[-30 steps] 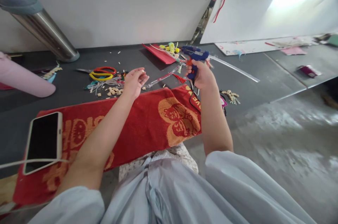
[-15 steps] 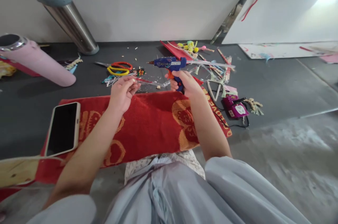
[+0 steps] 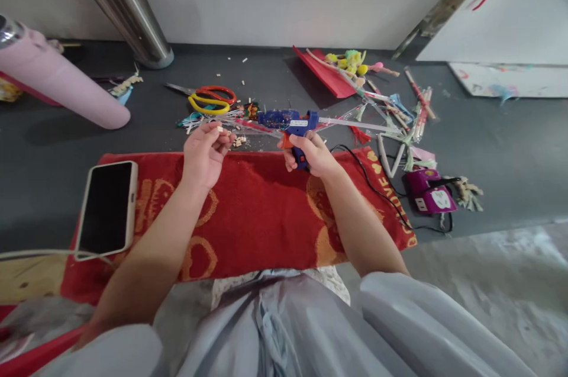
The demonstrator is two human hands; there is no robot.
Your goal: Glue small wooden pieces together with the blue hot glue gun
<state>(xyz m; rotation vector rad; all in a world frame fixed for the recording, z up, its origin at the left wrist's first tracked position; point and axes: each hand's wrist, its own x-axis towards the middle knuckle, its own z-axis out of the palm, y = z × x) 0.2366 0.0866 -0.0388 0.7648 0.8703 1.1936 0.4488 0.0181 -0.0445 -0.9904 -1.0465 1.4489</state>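
My right hand (image 3: 310,154) is wrapped round the handle of a blue hot glue gun (image 3: 288,121), its nozzle pointing left and a clear glue stick (image 3: 355,124) jutting from its back. Between the thumb and fingers of my left hand (image 3: 206,152) is a small pale wooden piece (image 3: 219,129). Several similar bits (image 3: 239,141) lie on the table just right of that hand. Both hands hover over the far edge of a red towel (image 3: 261,211). Behind my left hand lie scissors (image 3: 213,99) with one red and one yellow handle loop.
A phone (image 3: 106,208) rests on the towel's left side. A pink tumbler (image 3: 66,81) and a steel flask (image 3: 133,16) stand at the back left. Right of the towel are a purple power adapter (image 3: 429,190), a black cord (image 3: 370,179) and wrapped sticks (image 3: 423,113); red paper (image 3: 326,78) lies behind.
The view has tilted down and shifted left. The glue gun is lower over the table, its nozzle closer to the left hand. Both grips stay the same.
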